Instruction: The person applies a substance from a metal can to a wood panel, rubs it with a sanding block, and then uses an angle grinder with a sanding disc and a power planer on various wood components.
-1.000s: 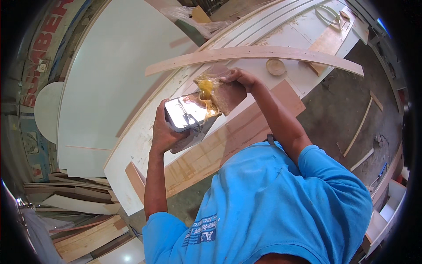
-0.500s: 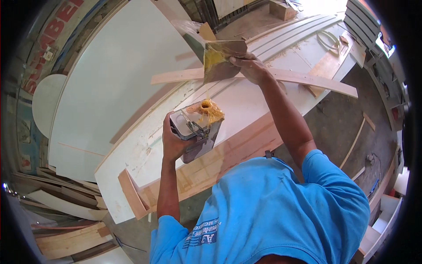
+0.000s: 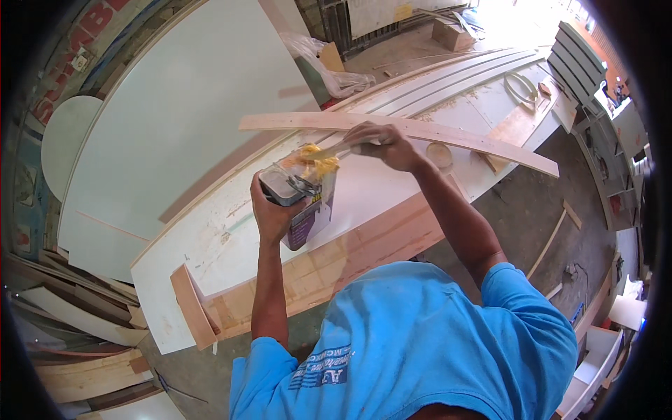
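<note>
My left hand (image 3: 273,217) is closed round a rectangular metal can (image 3: 313,218) with a purple label and silvery top, tilted above the white workbench (image 3: 175,315). Thick yellow-orange glue (image 3: 322,164) coats the can's opening and corner. My right hand (image 3: 388,147) grips a thin flat piece (image 3: 337,148), seen nearly edge-on, its far edge at the glue; whether it touches the opening I cannot tell. Behind both hands a long curved wooden strip (image 3: 266,121) lies across the bench, with a round wooden disc (image 3: 439,154) beside it.
A big white panel (image 3: 154,105) stands at the left, above stacked offcuts (image 3: 77,311). A plywood board (image 3: 381,241) runs along the bench's near side. At the right are a concrete floor (image 3: 525,217) with loose strips and stepped grey pieces (image 3: 574,63); a plastic sheet (image 3: 346,80) lies behind.
My right hand lifted the flat piece away from the can, showing its yellow-smeared face, then lowered it back to the glue-covered top, now edge-on. The can moved slightly and stayed in my left hand.
</note>
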Tool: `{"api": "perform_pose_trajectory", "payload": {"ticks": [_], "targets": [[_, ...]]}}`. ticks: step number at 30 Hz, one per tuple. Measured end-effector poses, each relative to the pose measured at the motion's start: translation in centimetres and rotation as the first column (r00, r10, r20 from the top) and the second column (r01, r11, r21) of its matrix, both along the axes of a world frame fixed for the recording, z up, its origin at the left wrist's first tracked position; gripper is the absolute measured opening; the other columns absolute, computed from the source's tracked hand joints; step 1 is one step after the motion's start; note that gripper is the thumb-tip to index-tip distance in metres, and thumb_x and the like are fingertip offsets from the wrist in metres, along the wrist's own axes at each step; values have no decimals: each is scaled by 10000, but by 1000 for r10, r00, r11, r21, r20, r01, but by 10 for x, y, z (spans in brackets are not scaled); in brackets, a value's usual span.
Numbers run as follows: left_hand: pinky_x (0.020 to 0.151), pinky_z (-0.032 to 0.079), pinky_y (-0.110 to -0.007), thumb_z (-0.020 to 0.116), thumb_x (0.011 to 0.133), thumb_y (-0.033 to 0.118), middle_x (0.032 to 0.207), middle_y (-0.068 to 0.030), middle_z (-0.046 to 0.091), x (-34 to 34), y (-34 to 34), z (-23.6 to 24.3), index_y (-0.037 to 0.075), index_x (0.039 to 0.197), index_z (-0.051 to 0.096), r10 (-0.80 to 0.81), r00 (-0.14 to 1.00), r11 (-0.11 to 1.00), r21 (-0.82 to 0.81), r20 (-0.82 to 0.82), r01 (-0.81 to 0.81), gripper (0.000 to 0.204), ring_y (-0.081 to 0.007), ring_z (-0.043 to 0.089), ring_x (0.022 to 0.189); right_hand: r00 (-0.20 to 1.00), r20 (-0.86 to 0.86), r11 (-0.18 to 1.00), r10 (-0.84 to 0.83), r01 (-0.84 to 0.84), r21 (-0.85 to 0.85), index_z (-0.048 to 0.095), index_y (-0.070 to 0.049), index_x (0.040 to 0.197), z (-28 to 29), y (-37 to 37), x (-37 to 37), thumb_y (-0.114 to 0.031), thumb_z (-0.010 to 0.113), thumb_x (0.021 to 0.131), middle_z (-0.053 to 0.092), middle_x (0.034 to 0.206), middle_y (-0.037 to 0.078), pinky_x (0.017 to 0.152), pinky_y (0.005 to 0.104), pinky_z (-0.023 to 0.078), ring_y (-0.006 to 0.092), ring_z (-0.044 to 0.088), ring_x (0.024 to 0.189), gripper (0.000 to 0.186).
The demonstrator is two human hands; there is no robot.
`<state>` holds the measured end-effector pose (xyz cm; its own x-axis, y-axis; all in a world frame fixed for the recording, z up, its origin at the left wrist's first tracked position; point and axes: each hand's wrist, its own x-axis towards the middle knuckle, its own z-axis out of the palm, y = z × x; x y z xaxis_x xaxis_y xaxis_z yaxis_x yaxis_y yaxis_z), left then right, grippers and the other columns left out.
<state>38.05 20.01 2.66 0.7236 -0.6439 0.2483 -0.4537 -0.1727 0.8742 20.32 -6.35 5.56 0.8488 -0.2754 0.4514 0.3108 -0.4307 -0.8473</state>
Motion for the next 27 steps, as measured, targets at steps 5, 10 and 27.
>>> {"api": "perform_pose_trajectory", "payload": {"ticks": [5,10,27], "targets": [[1012,481,-369,964,556,92,1278,-139,535,16,0,-29,19,1359,388,89,993,981,-167,-80,-101,991,-253,564,1174,992,-120,989,-50,32,-145,758,-88,1104,9,-12,-29,-46,728,888,727,1077,93,955,361,515,224,663,1075,222],[1069,457,-407,909,662,50,1345,-163,518,52,30,-76,0,1385,359,0,968,946,-313,-250,-81,909,-268,545,1211,982,-138,987,-128,140,76,757,-59,1080,16,-46,-113,-82,758,891,736,1045,64,903,306,527,155,664,987,190],[1080,435,-483,854,733,162,1422,-147,479,-21,65,-60,24,1451,389,149,988,985,88,37,-151,866,-351,488,1283,236,349,416,-907,374,829,561,-77,1326,50,-97,-631,-154,612,1000,671,1230,58,900,346,579,208,676,1067,339]]}}
